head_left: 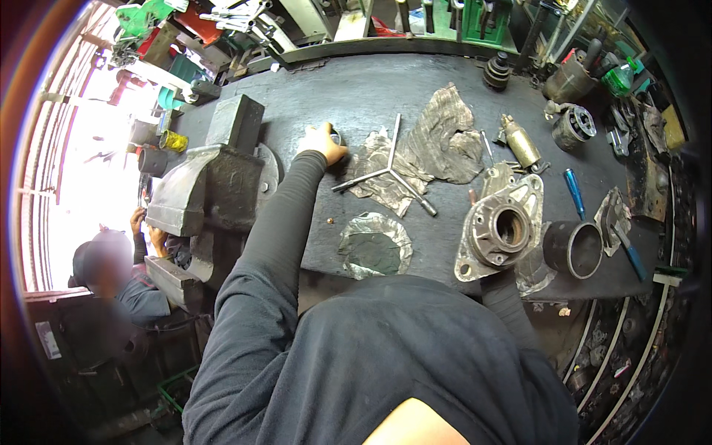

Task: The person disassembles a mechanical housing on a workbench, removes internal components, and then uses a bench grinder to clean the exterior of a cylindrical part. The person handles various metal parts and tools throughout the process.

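Observation:
My left hand (324, 141) reaches to the middle of the bench, its fingers curled round a small, dark, round metal part (337, 139) that shows only at its edge. On the right, a cast metal housing (500, 230) with a round bore and a flange with holes is tilted up. My right forearm (509, 300) runs in under it, and what looks like a fingertip of my right hand (472, 197) shows at its left edge; the rest of that hand is hidden. A three-armed socket wrench (391, 170) lies on grey rags (445, 137) beside my left hand.
A big vise (222, 178) stands at left; beyond it a person (137, 285) has raised hands. A metal ring (573, 250), blue-handled screwdriver (574, 194), brass-coloured cylinder (521, 143) and gear part (574, 128) lie at right. A crumpled round sheet (376, 246) lies near the front edge.

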The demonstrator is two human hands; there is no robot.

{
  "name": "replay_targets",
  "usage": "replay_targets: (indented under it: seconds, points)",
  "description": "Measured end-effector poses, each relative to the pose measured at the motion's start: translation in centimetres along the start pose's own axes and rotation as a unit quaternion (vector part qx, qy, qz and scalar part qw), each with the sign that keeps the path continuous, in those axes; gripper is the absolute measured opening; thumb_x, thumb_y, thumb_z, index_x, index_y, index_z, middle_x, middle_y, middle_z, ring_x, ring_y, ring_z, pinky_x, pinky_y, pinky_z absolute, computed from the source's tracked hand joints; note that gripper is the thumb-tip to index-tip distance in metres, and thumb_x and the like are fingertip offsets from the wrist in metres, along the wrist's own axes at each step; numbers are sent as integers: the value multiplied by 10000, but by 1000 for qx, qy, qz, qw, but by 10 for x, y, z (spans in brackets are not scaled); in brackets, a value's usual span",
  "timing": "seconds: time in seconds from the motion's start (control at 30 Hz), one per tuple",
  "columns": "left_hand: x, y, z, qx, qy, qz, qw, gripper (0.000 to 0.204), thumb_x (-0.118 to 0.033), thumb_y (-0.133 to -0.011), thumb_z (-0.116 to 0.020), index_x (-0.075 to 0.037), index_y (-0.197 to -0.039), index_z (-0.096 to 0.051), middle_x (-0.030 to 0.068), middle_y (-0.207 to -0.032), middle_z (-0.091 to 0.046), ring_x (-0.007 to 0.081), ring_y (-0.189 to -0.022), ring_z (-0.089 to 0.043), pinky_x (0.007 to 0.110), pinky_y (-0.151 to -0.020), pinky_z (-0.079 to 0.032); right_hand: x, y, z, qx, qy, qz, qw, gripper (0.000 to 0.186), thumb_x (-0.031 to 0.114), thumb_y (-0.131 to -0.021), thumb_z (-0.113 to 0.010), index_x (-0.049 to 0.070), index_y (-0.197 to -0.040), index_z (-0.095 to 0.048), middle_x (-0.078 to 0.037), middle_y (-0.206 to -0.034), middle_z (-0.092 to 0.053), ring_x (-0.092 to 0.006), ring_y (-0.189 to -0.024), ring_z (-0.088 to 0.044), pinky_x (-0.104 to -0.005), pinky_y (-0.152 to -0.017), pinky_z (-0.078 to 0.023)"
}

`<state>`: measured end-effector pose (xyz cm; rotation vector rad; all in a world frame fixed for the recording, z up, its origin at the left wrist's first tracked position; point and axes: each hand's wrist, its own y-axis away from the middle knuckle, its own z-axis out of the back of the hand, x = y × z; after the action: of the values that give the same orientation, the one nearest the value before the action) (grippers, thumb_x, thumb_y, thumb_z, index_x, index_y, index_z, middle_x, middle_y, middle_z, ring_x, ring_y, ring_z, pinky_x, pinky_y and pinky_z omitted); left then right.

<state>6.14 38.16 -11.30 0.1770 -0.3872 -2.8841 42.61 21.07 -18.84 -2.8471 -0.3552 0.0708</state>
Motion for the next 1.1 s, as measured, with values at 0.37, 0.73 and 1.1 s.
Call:
replay_targets:
  seconds: [0.37, 0.73, 1.1]
  points:
    - [-108, 174, 139, 34, 214, -464, 859, 699, -240, -600, -764, -63, -1238, -543, 206, -1131, -523, 344, -1096, -517, 409, -978, -399, -32, 3, 0, -187, 143, -127, 964, 652, 482, -974, -318, 97, -1487, -197, -113, -1470, -329, -248, -1321, -376, -382, -1105, -337]
    - [-136, 226, 112, 29, 129, -528, 839, 874, -251, -608, -825, -81, -1370, -432, 251, -1342, -403, 425, -1203, -441, 455, -1010, -373, -50, -9, -2, -257, -40, -82, 962, 736, 447, -822, -431, 45, -1432, -351, -185, -1419, -429, -352, -1295, -432, -468, -1108, -324]
    - [-101, 224, 37, -85, 476, -481, 731, 1007, -180, -565, -916, -42, -1349, -300, 203, -1307, -453, 316, -1232, -475, 435, -1037, -392, -49, 1, -1, -148, -134, -49, 979, 530, 304, -774, -500, -25, -1178, -599, -212, -1152, -638, -362, -1029, -617, -460, -964, -465]
